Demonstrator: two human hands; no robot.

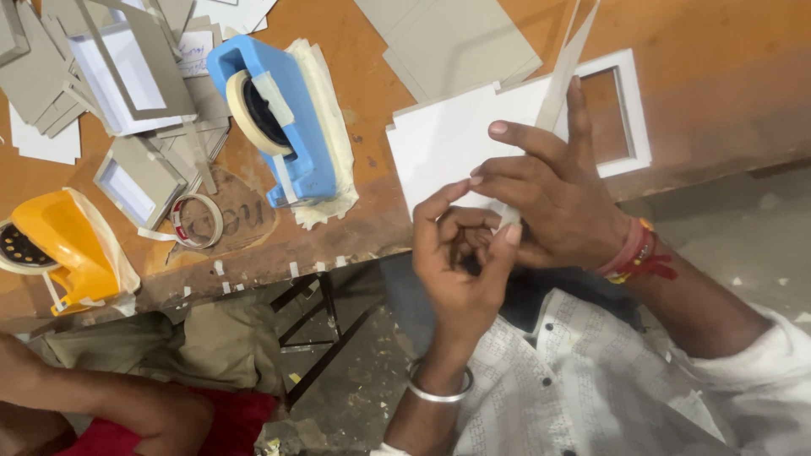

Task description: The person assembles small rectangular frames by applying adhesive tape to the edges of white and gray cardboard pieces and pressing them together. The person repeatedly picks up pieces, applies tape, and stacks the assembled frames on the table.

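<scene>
Left hand: the left hand (463, 257) is at the table's near edge, thumb and forefinger curled toward each other around the lower end of a narrow grey card strip (564, 69); whether they actually pinch it I cannot tell.
Right hand: the right hand (553, 203) lies just beyond and touching the left, fingers (534, 142) spread, forefinger laid along the strip, pressing it onto a white card frame (621, 67).
Strip position: it starts between the two hands and runs away from the person.
Strip axis: long axis slants up and slightly right, far tip pointing away over the frame's cut-out window.
Nearer hand: both touch its lower end.
Surroundings: blue tape dispenser (283, 118), yellow dispenser (63, 245) and loose tape roll (197, 219) well left on the wooden table (718, 51).
</scene>
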